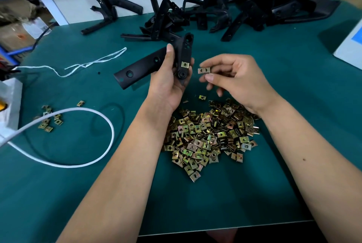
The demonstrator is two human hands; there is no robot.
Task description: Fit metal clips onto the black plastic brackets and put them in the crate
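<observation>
My left hand (168, 84) grips a black plastic bracket (143, 66) above the green table, its long arm pointing left and its short arm standing up. One brass-coloured metal clip (185, 64) sits fitted on the short arm. My right hand (233, 78) pinches a second metal clip (204, 70) between thumb and forefinger, just right of the bracket and apart from it. A big heap of loose clips (209, 135) lies on the mat below both hands. No crate is in view.
A pile of black brackets (225, 9) stretches along the table's far edge. A small cluster of clips (49, 119) lies at the left, beside a white cable loop (78, 137) and white string (88, 64). A pale box (350, 47) stands at the right edge.
</observation>
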